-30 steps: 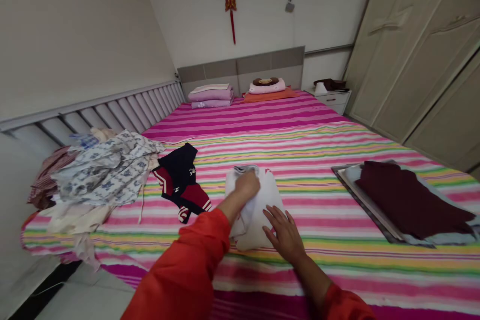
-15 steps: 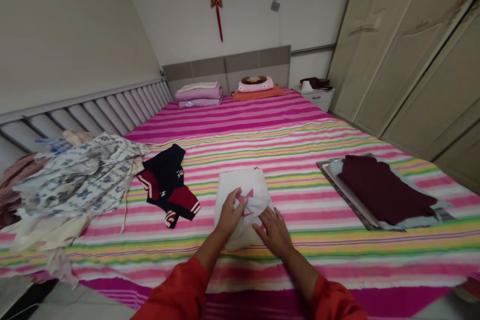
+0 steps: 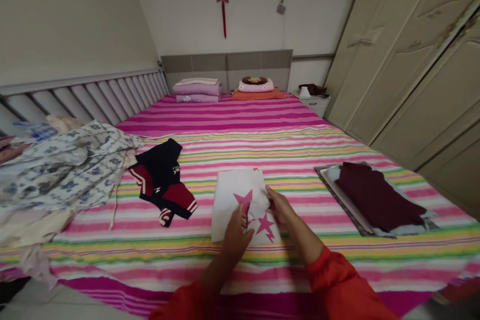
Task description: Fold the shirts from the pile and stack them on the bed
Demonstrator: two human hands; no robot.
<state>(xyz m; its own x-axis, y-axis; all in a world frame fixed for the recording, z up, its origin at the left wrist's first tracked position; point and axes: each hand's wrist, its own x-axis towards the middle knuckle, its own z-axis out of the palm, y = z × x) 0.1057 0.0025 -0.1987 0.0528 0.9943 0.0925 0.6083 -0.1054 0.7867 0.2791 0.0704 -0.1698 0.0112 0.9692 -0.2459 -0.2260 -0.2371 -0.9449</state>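
Note:
A folded white garment [image 3: 224,202] with pink stars lies flat on the striped bed, right in front of me. My left hand [image 3: 236,232] is on its near middle, thumb and fingers pinching the fabric beside a pink star. At the garment's right edge, my right hand [image 3: 279,205] has its fingers closed on the cloth, which puckers a little there. To the left lies a navy and dark red garment [image 3: 165,175] with white stripes, spread loosely and touched by neither hand.
A heap of loose clothes [image 3: 71,170] covers the bed's left side. On the right sits a stack of folded clothes with a maroon piece [image 3: 378,197] on top. Folded lilac bedding [image 3: 198,89] and a pink pillow [image 3: 256,86] rest by the headboard [image 3: 258,62]. Wardrobes [image 3: 405,60] line the right wall.
The white garment's top layer now lies flatter, showing pink stars. My left hand has moved nearer to me, and my right hand has shifted up to the right edge.

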